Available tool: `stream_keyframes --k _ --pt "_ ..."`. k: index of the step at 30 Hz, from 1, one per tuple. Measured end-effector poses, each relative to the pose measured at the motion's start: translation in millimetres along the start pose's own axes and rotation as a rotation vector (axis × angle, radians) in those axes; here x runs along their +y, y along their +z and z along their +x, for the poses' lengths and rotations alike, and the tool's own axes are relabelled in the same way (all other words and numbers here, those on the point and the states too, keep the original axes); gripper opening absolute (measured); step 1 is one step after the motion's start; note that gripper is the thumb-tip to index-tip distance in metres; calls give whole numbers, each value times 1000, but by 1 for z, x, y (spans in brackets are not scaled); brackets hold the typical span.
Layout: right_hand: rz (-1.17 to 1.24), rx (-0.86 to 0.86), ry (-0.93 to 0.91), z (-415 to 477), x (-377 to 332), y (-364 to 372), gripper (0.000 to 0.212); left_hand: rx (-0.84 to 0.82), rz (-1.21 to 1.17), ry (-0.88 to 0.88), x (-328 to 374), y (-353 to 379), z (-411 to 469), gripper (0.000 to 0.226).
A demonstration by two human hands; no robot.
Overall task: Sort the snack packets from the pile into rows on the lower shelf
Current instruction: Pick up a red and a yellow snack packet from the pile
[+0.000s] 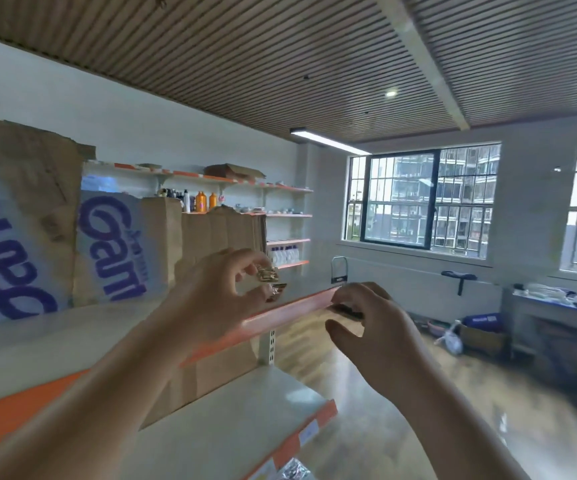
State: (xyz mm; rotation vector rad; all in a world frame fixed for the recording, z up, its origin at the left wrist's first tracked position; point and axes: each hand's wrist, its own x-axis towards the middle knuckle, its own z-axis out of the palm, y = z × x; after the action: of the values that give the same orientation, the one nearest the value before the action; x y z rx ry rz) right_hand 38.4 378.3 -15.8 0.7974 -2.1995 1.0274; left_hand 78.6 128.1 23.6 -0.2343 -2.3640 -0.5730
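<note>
- Head view: gold packets point(269, 274) are pinched in the fingertips of the left hand point(217, 289), raised over the orange edge of the upper shelf point(297, 306).
- The right hand point(377, 327) is curled beside that edge; whether anything is held cannot be told.
- Packets are best brought down to the lower shelf point(238, 410) and laid edge to edge.

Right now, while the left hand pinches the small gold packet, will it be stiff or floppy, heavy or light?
The gold packet is probably light: the left hand holds it with a pinch alone. Its shiny, crinkled wrapper suggests thin foil, so it is likely floppy and somewhat slippery. It looks flat, so it should hardly roll.
</note>
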Motion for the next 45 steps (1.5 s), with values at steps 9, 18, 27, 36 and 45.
stream_keyframes --k 9,18,27,36,45 --pt "-96 -60 -66 137 81 67 24 -260 126 -150 -67 49 133 28" --pt "-177 -264 17 262 140 142 21 -701 391 -328 -98 129 211 52" --pt "-319 -676 67 349 200 229 39 -697 441 -385 -130 182 230 69" --pt "-544 -967 -57 396 207 308 56 -758 459 -612 -153 151 224 78" --pt "-542 -1054 -381 378 189 298 48 -764 548 -756 -154 138 220 77"
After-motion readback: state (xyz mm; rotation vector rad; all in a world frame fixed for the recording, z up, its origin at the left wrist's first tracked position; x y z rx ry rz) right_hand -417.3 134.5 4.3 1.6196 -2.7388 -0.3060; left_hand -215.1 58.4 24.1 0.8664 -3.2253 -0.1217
